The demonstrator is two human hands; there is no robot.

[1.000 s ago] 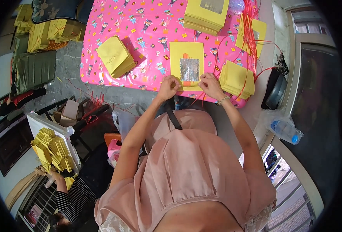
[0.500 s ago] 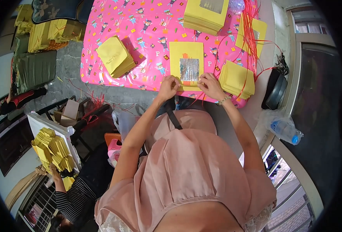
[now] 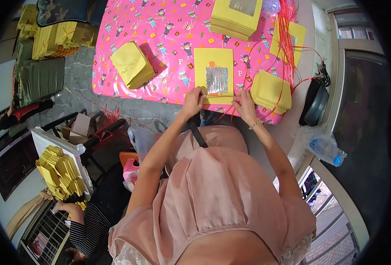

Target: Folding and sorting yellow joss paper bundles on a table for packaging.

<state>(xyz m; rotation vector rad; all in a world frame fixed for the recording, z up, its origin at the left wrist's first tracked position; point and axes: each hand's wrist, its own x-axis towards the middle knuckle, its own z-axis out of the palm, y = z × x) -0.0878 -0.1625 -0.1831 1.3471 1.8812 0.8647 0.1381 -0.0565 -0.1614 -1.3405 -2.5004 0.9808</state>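
Note:
A yellow paper bag (image 3: 201, 66) with a silvery panel lies flat near the table's front edge. Its lower end has a crease, with a narrow yellow strip toward me. My left hand (image 3: 194, 101) is closed on the left lower edge, thumb and fingertips together. At the lower right corner, my right hand (image 3: 246, 107) pinches the paper with bent fingers. Close beyond that hand sits a stack of yellow paper bags (image 3: 270, 90). To the left on the table is another tied-looking stack (image 3: 132, 64), set at an angle.
A pink patterned cloth (image 3: 169, 53) covers the table. At the back stands a taller yellow stack (image 3: 235, 22); red strings (image 3: 284, 35) hang on the right. A bottle in plastic (image 3: 323, 148) lies at right. At lower left, a co-worker in stripes (image 3: 89, 229) sits by a yellow pile (image 3: 60, 172).
My right hand has moved slightly right and toward me, from the bag's lower edge to its corner. My left hand stays nearly in place. The co-worker's arm has shifted.

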